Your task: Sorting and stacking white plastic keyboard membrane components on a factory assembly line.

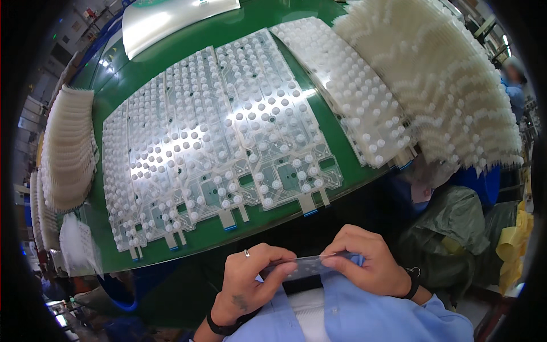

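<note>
In front of my body I hold a small clear plastic strip (308, 268) with pale dots on it. My left hand (250, 280) pinches its left end between thumb and fingers, and my right hand (369, 259) pinches the right end the same way. Both hands are off the table, just past its near edge. Beyond them, several clear keyboard membrane sheets (199, 134) with white rubber domes lie side by side on the green table (199, 246). Their flat tails with blue tips point toward me.
A pile of domed sheets (353, 91) lies right of the row, beside a large fanned stack (439, 85). Another stack (68, 148) stands at the left. A glossy white sheet (176, 24) lies at the back. Grey plastic bags (450, 219) hang at the right; a person (515, 94) is beyond.
</note>
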The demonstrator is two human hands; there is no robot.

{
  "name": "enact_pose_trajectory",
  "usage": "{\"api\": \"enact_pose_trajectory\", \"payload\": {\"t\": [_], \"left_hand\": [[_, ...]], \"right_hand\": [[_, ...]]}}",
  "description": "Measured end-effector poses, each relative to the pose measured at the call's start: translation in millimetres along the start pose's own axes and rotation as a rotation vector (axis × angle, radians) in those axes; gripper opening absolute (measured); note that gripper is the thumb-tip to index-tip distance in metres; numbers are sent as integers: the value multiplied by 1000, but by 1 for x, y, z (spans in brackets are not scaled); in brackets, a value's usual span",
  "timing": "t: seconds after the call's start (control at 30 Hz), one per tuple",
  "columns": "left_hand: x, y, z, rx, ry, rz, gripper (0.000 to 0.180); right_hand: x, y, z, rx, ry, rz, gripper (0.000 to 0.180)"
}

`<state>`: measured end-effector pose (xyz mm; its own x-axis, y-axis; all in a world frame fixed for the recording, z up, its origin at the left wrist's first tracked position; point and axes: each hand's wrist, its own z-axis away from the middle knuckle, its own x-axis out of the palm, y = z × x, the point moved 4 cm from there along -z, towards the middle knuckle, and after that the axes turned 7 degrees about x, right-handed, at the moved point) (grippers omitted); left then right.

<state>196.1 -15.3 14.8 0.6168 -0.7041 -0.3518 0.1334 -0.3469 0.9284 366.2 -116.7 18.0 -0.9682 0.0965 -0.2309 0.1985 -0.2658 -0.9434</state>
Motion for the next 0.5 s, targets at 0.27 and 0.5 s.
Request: {"api": "enact_pose_trajectory", "payload": {"t": [0.27,0.5], "left_hand": [[2,-1,2,77,-28,-96,10],[7,13,-19,247,-41,-216,13]], "right_hand": [[-2,8,-4,-15,-88,21,12],[-16,-2,-5,-168,182,88,19]]}}
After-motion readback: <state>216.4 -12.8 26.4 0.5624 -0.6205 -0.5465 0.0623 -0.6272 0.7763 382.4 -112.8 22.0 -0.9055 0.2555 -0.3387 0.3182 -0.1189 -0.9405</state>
